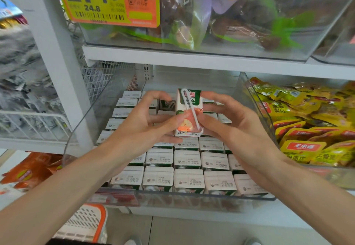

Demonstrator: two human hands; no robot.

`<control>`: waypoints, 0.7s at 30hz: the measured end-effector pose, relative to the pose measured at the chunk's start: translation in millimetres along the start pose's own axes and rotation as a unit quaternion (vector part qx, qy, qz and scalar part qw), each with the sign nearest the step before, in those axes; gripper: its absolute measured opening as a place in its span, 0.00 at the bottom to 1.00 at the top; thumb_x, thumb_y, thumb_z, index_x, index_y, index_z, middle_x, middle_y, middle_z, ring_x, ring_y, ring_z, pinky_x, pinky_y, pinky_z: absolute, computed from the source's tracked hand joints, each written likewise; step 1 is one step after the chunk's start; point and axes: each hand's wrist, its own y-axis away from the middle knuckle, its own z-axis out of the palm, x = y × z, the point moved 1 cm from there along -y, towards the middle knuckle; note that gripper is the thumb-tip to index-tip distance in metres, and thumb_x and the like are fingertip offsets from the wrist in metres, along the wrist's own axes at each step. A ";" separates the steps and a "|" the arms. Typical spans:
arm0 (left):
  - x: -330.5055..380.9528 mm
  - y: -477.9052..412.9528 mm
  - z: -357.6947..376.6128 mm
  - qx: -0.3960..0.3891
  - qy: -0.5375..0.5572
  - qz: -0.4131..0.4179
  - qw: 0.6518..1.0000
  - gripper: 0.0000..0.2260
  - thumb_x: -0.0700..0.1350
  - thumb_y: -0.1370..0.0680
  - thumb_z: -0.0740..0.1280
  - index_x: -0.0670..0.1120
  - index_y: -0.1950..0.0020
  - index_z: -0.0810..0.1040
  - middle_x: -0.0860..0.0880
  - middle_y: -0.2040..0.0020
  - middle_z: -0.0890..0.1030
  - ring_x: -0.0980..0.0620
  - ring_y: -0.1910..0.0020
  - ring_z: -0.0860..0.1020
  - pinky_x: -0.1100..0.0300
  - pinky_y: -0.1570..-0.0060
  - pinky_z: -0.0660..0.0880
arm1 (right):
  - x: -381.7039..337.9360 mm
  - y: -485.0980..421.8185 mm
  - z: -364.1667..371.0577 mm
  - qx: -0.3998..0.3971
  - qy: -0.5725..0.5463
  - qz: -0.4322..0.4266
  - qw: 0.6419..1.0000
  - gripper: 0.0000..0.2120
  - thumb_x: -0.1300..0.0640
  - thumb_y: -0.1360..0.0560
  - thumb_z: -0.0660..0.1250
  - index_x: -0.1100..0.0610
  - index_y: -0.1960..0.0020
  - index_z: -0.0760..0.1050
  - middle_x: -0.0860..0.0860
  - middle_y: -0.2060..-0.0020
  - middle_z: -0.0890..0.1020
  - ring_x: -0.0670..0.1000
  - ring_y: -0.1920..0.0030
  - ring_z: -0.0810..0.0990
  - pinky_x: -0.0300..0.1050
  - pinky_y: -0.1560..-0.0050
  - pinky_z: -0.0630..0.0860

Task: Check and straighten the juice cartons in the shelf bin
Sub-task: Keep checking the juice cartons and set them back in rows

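A single juice carton (193,98) is held upright above the middle of the clear shelf bin (192,196), its front facing near, with a white straw (194,117) lying slantwise across it. The left hand (142,127) grips its left side, thumb on the lower front. The right hand (236,129) grips the right side, forefinger at the top corner. Beneath, rows of cartons (188,180) stand packed, tops up with printed dates showing. Yellow snack packets (307,121) fill the bin just right. A yellow price tag (105,0) hangs on the shelf above, far left.
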 end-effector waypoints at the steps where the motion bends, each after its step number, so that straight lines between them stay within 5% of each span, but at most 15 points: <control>1: -1.1 -1.0 -0.5 0.004 0.006 -0.006 1.000 0.29 0.55 0.30 0.78 0.58 0.33 0.71 0.47 0.45 0.88 0.45 0.46 0.88 0.49 0.42 0.84 | 0.5 -0.5 -1.3 0.004 0.004 0.005 1.000 0.21 0.59 0.24 0.78 0.39 0.36 0.82 0.47 0.41 0.86 0.50 0.47 0.89 0.45 0.44 0.84; 5: -1.9 -1.0 0.9 -0.004 -0.062 0.021 0.998 0.27 0.50 0.28 0.78 0.57 0.30 0.76 0.55 0.43 0.88 0.56 0.42 0.86 0.56 0.38 0.80 | 0.9 -0.7 -2.7 -0.030 -0.016 -0.004 0.999 0.27 0.66 0.26 0.78 0.44 0.32 0.81 0.44 0.42 0.87 0.47 0.45 0.88 0.34 0.51 0.83; 10: -0.6 -1.9 -0.1 0.055 -0.098 0.089 0.990 0.22 0.36 0.29 0.80 0.55 0.40 0.83 0.59 0.45 0.88 0.61 0.45 0.85 0.71 0.48 0.79 | -0.1 1.2 0.7 -0.043 0.055 -0.141 0.988 0.25 0.74 0.30 0.79 0.54 0.38 0.84 0.48 0.45 0.89 0.48 0.43 0.88 0.40 0.39 0.82; 15: -0.4 -3.1 -2.0 0.080 -0.135 0.140 0.978 0.21 0.32 0.30 0.79 0.53 0.43 0.84 0.60 0.47 0.88 0.62 0.46 0.85 0.70 0.50 0.80 | 0.8 3.2 2.4 -0.034 0.170 -0.225 0.959 0.24 0.70 0.29 0.80 0.52 0.38 0.83 0.45 0.44 0.87 0.48 0.39 0.85 0.43 0.36 0.81; 21: 6.4 0.4 -0.9 0.116 -0.190 0.182 0.958 0.17 0.41 0.30 0.80 0.56 0.45 0.86 0.62 0.49 0.88 0.62 0.44 0.85 0.62 0.43 0.81 | -4.6 4.8 5.2 -0.050 0.296 -0.273 0.914 0.26 0.56 0.25 0.79 0.48 0.29 0.77 0.40 0.39 0.82 0.43 0.35 0.80 0.38 0.36 0.78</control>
